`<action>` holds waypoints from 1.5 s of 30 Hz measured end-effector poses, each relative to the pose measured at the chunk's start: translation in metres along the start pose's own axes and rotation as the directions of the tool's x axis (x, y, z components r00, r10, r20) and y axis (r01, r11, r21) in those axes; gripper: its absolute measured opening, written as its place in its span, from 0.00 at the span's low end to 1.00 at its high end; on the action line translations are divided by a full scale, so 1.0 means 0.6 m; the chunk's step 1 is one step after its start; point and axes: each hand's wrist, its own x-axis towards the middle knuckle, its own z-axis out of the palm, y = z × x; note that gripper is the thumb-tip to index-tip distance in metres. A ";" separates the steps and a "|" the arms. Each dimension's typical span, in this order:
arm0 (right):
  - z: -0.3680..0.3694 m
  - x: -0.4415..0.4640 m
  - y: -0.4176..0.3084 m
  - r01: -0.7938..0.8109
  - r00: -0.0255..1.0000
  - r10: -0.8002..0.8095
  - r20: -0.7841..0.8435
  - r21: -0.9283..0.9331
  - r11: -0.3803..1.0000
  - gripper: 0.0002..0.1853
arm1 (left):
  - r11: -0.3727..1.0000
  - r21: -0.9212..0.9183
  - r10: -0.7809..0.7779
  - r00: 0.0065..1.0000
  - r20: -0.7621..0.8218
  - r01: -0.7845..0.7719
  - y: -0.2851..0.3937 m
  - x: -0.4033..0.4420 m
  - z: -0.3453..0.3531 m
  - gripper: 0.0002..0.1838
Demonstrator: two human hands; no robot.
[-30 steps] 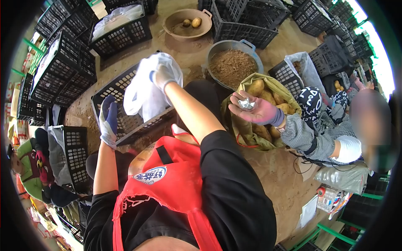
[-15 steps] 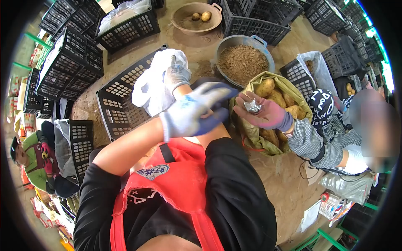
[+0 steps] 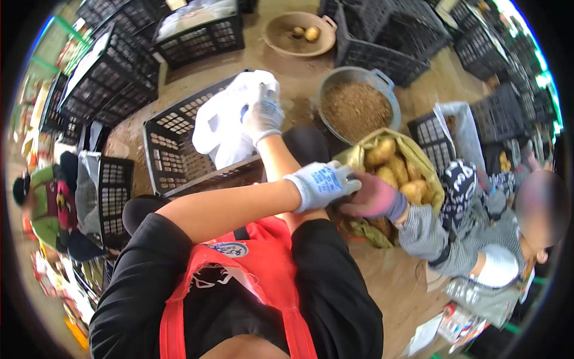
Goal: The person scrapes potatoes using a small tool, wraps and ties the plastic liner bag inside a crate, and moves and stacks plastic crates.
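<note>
My left hand (image 3: 323, 185), in a white and blue glove, reaches across my right forearm. Its fingers are closed against the fingers of a co-worker's gloved hand (image 3: 373, 197); whatever lies between them is hidden. Above it, my right hand (image 3: 263, 115), also gloved, grips a bunched white plastic bag (image 3: 224, 128). The bag hangs over a black slatted crate (image 3: 170, 146).
An open green sack (image 3: 439, 188) of potatoes stands beside the co-worker's hand. Behind it is a blue-grey tub (image 3: 391, 99) of brown soil. A tan basin (image 3: 281, 45) holds two potatoes. Black crates (image 3: 110, 78) stand around, and another person (image 3: 48, 206) sits at the left.
My left hand has swung from the crate's left side across to the co-worker's hand. The silver foil piece in that palm is now out of sight. My right hand still grips the bag.
</note>
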 end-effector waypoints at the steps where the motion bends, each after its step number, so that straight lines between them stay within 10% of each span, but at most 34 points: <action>1: 0.033 0.013 0.024 0.186 0.965 -0.185 -0.185 -0.012 0.982 0.38 | 0.995 -0.091 -0.050 0.998 0.032 0.052 -0.004 -0.005 -0.008 0.26; 4: 0.028 0.019 0.038 0.003 0.998 0.003 0.065 -0.096 0.995 0.29 | 0.956 -0.293 -0.044 0.998 -0.054 0.026 -0.030 -0.007 0.004 0.26; 6: -0.083 -0.069 0.100 0.239 0.948 -0.190 0.255 -0.175 0.955 0.25 | 0.927 -0.370 -0.068 0.998 -0.016 0.057 -0.035 -0.001 -0.005 0.24; 9: -0.378 -0.217 0.226 0.931 0.289 -0.603 0.744 -0.073 0.357 0.28 | 0.705 -0.703 -0.270 0.950 -0.155 0.086 -0.058 -0.015 0.010 0.17; 11: -0.397 -0.216 0.190 0.917 0.337 -0.515 0.788 -0.150 0.371 0.30 | 0.504 -0.859 -0.481 0.854 -0.197 0.086 -0.024 -0.066 -0.057 0.04; 12: -0.407 -0.202 0.206 0.971 0.240 -0.611 0.755 -0.195 0.139 0.28 | 0.512 -0.855 -0.513 0.827 -0.229 0.081 -0.070 -0.073 -0.043 0.04; 13: -0.416 -0.187 0.227 0.958 0.137 -0.694 0.706 -0.274 -0.089 0.26 | 0.122 -0.992 -0.116 0.993 0.008 0.023 -0.147 -0.072 -0.014 0.04; 15: -0.215 -0.079 0.170 0.821 0.566 -0.718 0.406 -0.358 0.446 0.25 | 0.106 -0.986 -0.378 0.912 -0.160 -0.129 -0.093 -0.188 -0.056 0.10; 17: 0.002 0.025 0.100 0.371 0.929 -0.369 0.037 -0.082 0.925 0.26 | 0.073 -0.965 -0.563 0.788 -0.249 -0.253 -0.075 -0.296 -0.068 0.17; 18: 0.051 0.043 0.078 0.289 0.956 -0.289 -0.046 -0.008 0.957 0.27 | 0.219 -0.959 -0.574 0.771 -0.276 -0.181 -0.078 -0.346 -0.083 0.17; 23: 0.027 0.018 0.013 0.243 0.967 -0.254 0.024 0.207 0.948 0.35 | -0.143 -0.914 -0.912 0.409 -0.028 -0.380 -0.064 -0.561 -0.021 0.18; 25: 0.042 0.035 0.044 0.312 0.948 -0.317 0.008 0.158 0.937 0.33 | 0.056 -0.981 -0.951 0.289 -0.109 -0.185 -0.060 -0.655 -0.025 0.15; 28: 0.058 0.038 0.038 0.189 0.975 -0.217 0.035 0.368 0.910 0.31 | 0.461 -0.802 -0.884 -0.122 -0.450 -0.381 -0.067 -0.826 -0.099 0.09; 29: 0.067 0.047 0.050 0.224 0.969 -0.248 0.014 0.379 0.898 0.30 | 0.490 -0.633 -0.872 -0.352 -0.341 -0.600 -0.028 -0.844 -0.177 0.09; 30: 0.070 0.050 0.047 0.226 0.967 -0.255 0.022 0.397 0.890 0.29 | 0.453 -0.621 -0.873 -0.177 -0.454 -0.639 -0.050 -0.977 -0.188 0.10; 33: 0.078 0.053 0.057 0.233 0.960 -0.274 0.059 0.377 0.896 0.28 | 0.842 -0.189 -0.524 -0.685 -0.506 -0.505 -0.078 -1.096 -0.230 0.05; 35: 0.086 0.059 0.057 0.242 0.957 -0.282 0.067 0.353 0.904 0.27 | 0.702 -0.312 -0.694 -0.516 -0.502 -0.640 -0.112 -1.120 -0.186 0.06; 37: 0.088 0.052 0.055 0.207 0.956 -0.276 0.098 0.441 0.873 0.27 | 0.819 -0.415 -0.574 -0.594 -0.564 -0.397 -0.123 -1.029 -0.150 0.06; 39: 0.079 0.043 0.045 0.207 0.962 -0.254 0.101 0.339 0.918 0.26 | 0.627 -0.294 -0.750 -0.457 -0.478 -0.721 -0.147 -0.980 -0.096 0.03; 45: 0.079 0.053 0.066 0.125 0.965 -0.206 0.162 0.404 0.906 0.27 | 0.446 -0.556 -0.895 -0.355 -0.271 -0.701 -0.148 -0.847 -0.021 0.06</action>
